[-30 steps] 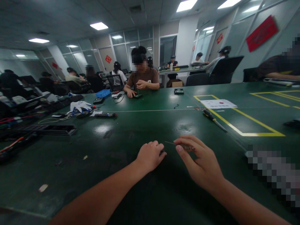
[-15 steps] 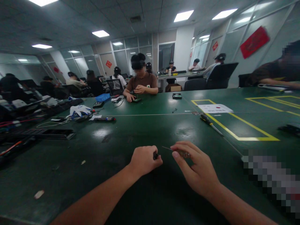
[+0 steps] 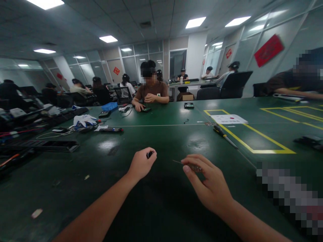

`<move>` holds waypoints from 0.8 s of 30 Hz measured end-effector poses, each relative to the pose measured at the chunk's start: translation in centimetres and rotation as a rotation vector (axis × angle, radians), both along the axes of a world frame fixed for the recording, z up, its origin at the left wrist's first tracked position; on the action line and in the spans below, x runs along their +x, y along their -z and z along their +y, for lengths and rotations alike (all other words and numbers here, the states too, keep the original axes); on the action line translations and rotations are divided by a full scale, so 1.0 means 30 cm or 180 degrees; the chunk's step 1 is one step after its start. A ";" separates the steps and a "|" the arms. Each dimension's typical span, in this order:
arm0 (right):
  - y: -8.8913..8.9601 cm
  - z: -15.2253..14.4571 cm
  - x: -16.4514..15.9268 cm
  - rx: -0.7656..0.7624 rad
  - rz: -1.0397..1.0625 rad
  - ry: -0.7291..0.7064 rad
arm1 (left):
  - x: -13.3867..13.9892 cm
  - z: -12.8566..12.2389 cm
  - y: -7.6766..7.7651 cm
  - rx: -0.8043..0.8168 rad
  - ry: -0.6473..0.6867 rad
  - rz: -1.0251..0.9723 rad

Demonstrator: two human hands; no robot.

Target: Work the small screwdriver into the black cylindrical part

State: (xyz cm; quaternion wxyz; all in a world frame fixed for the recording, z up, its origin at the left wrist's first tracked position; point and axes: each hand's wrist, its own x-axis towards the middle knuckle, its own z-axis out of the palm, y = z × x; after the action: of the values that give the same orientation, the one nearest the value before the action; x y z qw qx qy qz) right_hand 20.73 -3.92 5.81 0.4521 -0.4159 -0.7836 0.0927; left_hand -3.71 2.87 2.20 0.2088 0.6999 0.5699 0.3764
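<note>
Left hand: clenching black object, mostly hiding it. Right hand: grasping thin-shafted tool, partly covering that too.

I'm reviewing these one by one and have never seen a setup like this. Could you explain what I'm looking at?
There is no machine here: a person works with two bare hands, seen from a camera worn on their head, looking forward and down. The left hand is closed around a small dark object, mostly hidden. The right hand holds a slim screwdriver-like tool, its thin shaft pointing toward the left hand without touching it. On the green table lie a yellow-and-black screwdriver, white-and-blue gloves, a blue tray and a paper sheet. Across the table sits a co-worker.
</note>
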 end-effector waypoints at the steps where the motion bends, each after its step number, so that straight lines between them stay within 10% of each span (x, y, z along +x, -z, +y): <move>1: -0.001 0.000 0.001 0.0003 0.0004 -0.0012 | -0.015 0.009 -0.004 -0.0035 -0.0095 -0.0194; 13: -0.001 -0.003 -0.002 -0.0053 0.0129 -0.0109 | -0.463 0.040 -0.047 0.0395 -0.1458 -0.2978; 24: 0.005 0.008 -0.005 -0.0078 0.0150 -0.0116 | -0.860 -0.149 -0.123 0.0933 -0.3103 -0.2593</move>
State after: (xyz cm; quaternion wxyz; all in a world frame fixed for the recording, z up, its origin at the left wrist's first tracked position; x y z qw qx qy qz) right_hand 20.59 -3.66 5.65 0.4636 -0.4047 -0.7790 0.1203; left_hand -29.50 -1.59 5.90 0.1159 0.1837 0.6400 0.7371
